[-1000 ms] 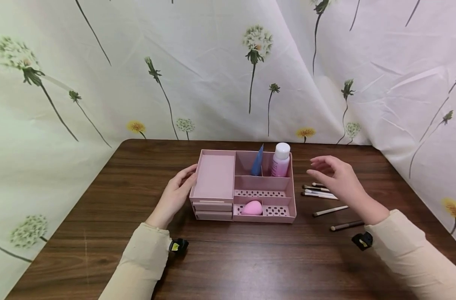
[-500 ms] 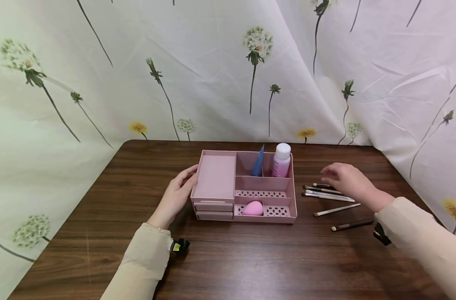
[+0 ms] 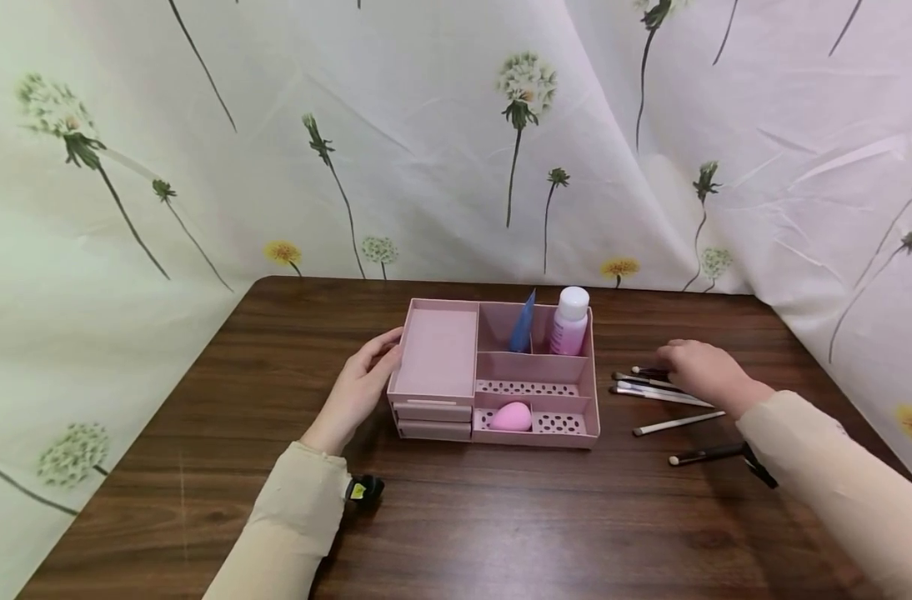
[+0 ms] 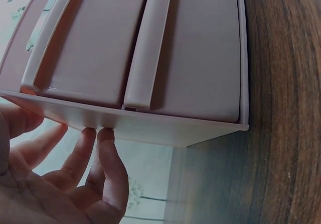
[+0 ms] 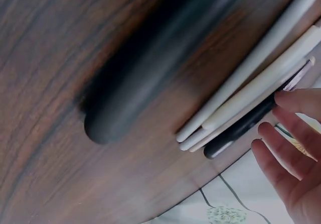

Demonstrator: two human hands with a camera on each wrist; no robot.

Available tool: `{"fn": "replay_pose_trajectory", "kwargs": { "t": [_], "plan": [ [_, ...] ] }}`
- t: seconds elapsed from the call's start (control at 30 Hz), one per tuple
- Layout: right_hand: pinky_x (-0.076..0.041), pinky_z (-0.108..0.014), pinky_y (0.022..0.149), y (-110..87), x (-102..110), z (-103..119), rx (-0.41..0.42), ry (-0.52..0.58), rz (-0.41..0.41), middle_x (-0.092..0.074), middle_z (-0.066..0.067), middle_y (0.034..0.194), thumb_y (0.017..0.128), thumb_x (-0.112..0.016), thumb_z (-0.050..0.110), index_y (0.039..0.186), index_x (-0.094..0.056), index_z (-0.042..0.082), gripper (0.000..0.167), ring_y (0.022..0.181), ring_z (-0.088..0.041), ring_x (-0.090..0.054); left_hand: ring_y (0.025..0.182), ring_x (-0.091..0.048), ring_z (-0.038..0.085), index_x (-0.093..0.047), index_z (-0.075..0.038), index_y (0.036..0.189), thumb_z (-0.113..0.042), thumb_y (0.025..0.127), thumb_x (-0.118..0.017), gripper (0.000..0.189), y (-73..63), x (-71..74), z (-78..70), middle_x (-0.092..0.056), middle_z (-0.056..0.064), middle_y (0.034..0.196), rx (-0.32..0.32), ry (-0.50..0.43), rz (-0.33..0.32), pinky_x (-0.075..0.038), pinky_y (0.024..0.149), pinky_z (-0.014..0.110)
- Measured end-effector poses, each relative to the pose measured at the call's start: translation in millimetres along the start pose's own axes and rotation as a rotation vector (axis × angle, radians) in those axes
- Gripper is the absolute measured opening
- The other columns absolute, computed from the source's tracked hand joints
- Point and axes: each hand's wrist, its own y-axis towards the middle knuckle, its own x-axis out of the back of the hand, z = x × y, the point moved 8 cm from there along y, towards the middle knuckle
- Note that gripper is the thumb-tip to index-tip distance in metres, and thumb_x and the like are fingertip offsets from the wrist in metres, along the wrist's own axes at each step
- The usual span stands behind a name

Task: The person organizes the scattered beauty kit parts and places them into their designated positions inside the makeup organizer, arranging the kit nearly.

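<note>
My left hand (image 3: 351, 396) rests its fingertips on the left side of a pink desk organizer (image 3: 435, 354). In the left wrist view the fingertips (image 4: 106, 133) touch its side wall, next to two drawers. To the right, my right hand (image 3: 705, 375) is over several makeup brushes (image 3: 658, 393) lying on the table. In the right wrist view, its thumb and fingers are spread apart right at a black-handled brush (image 5: 238, 132), beside pale-handled brushes (image 5: 266, 89). None is gripped.
Inside the organizer are a blue tube (image 3: 523, 323), a white-capped pink bottle (image 3: 570, 321) and a pink makeup sponge (image 3: 513, 417). A separate white brush (image 3: 677, 423) and a dark brush (image 3: 707, 454) lie nearer the front. Behind the wooden table (image 3: 501, 517) hangs a floral cloth (image 3: 426, 150).
My right hand has moved right and down, from beside the organizer to the brushes. My left hand keeps its place on the organizer's side. The head view has shifted slightly.
</note>
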Motion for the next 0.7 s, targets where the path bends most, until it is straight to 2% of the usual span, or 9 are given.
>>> {"fn": "replay_pose_trajectory", "kwargs": {
  "t": [0.17, 0.37, 0.53, 0.7],
  "plan": [
    [-0.053, -0.050, 0.068, 4.9, -6, 1, 0.001, -0.063, 0.008, -0.067, -0.015, 0.091, 0.078, -0.064, -0.008, 0.100, -0.070, -0.001, 0.024, 0.082, -0.036, -0.067, 0.128, -0.049, 0.030, -0.045, -0.005, 0.147, -0.021, 0.106, -0.047, 0.045, -0.2, -0.3, 0.1, -0.052, 0.022, 0.141, 0.000, -0.005, -0.009, -0.037, 0.109, 0.045],
    [-0.052, -0.052, 0.071, 4.4, 0, -3, -0.079, -0.001, 0.001, -0.068, -0.020, 0.100, 0.080, -0.064, -0.003, 0.107, -0.068, -0.003, 0.027, 0.087, -0.038, -0.066, 0.133, -0.046, 0.031, -0.044, -0.004, 0.147, -0.019, 0.105, -0.047, 0.045, 0.4, -3.0, 1.0, -0.050, 0.022, 0.144, -0.003, -0.011, -0.002, -0.035, 0.112, 0.046],
    [-0.051, -0.050, 0.070, -0.1, 16, 6, -0.100, 0.060, -0.091, -0.067, -0.018, 0.098, 0.082, -0.066, 0.000, 0.108, -0.068, -0.002, 0.026, 0.082, -0.033, -0.065, 0.134, -0.046, 0.032, -0.044, -0.003, 0.147, -0.019, 0.105, -0.047, 0.045, -1.1, -1.9, -0.9, -0.049, 0.022, 0.145, -0.006, -0.009, -0.006, -0.035, 0.112, 0.046],
    [-0.050, -0.053, 0.072, -6.6, 28, 18, -0.096, 0.123, -0.196, -0.066, -0.015, 0.099, 0.081, -0.068, 0.002, 0.107, -0.069, 0.000, 0.025, 0.084, -0.034, -0.065, 0.130, -0.049, 0.030, -0.045, -0.003, 0.147, -0.018, 0.105, -0.047, 0.044, -2.9, 0.4, -2.5, -0.051, 0.022, 0.144, -0.007, 0.006, -0.022, -0.038, 0.109, 0.041]
  ]
}}
